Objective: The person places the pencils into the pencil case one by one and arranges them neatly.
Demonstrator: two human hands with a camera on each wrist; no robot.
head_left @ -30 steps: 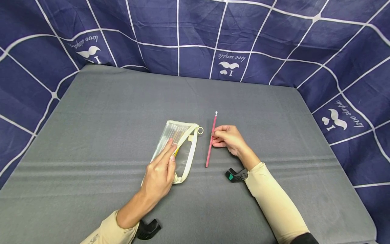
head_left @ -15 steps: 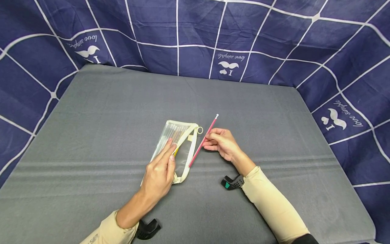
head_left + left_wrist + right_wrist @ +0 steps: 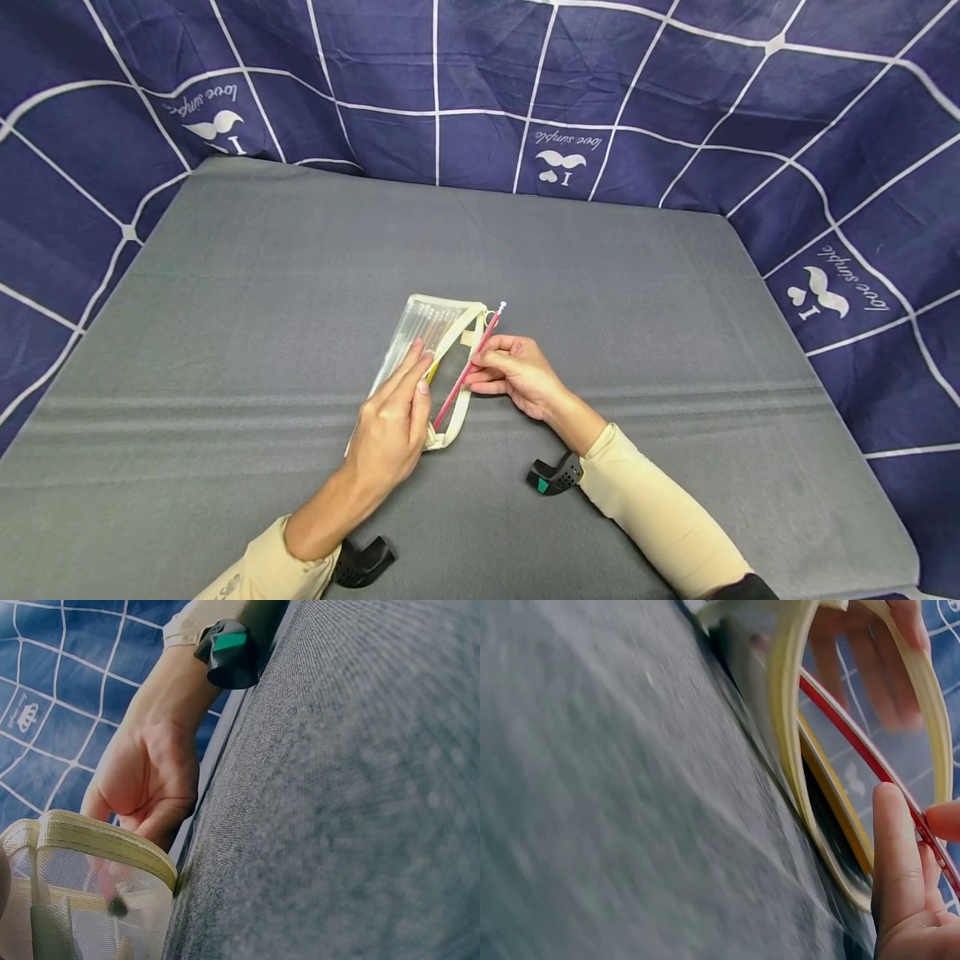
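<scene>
My right hand [image 3: 517, 375] pinches a red pencil [image 3: 459, 392] between thumb and fingers. The pencil slants down to the left, its lower end inside the opening of a clear zip pencil case [image 3: 411, 321] with cream trim. Its white-capped end sticks up past the zip ring. My left hand [image 3: 390, 425] holds the case by the upper rim, with long fingers over the clear side and the thumb at the opening. In the right wrist view a yellow pencil [image 3: 832, 795] lies inside beside the red one. The pencil's dark tip [image 3: 116, 905] shows through the mesh in the left wrist view.
Several more pencils [image 3: 431, 315] show through the clear side of the case. A grey padded surface [image 3: 637, 300] lies beneath everything, creased across its width. Blue gridded curtains [image 3: 480, 92] hang behind and at both sides. Each wrist wears a black device [image 3: 555, 475].
My right hand has moved left and slightly down with the red pencil. The pencil has tilted, and its lower end has gone into the case's opening. The left hand stays in place.
</scene>
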